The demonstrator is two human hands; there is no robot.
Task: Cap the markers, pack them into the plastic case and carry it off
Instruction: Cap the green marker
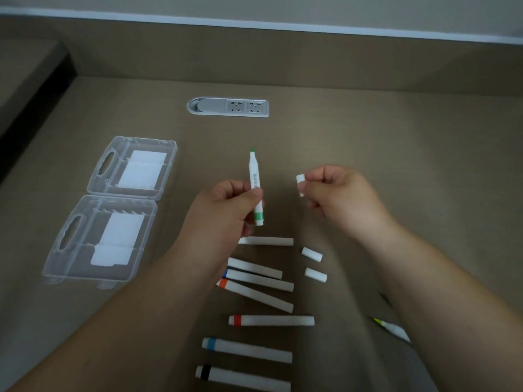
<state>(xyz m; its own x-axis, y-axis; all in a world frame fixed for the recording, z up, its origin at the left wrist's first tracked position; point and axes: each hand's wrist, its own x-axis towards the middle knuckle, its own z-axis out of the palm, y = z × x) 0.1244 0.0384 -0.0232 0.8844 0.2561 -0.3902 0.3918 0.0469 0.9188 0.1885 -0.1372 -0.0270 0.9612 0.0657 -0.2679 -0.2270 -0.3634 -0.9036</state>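
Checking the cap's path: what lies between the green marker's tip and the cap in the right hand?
Nothing: in the head view only bare table shows between the green marker and the white cap pinched by the right hand.

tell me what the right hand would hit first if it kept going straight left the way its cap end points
Probably the green marker held upright in the left hand. The right hand pinches a white cap facing it, with bare desk behind the gap. Depth is hard to judge from one view.

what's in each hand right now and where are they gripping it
Left hand grips the uncapped green-banded white marker around its lower barrel; right hand pinches a small white cap at one end.
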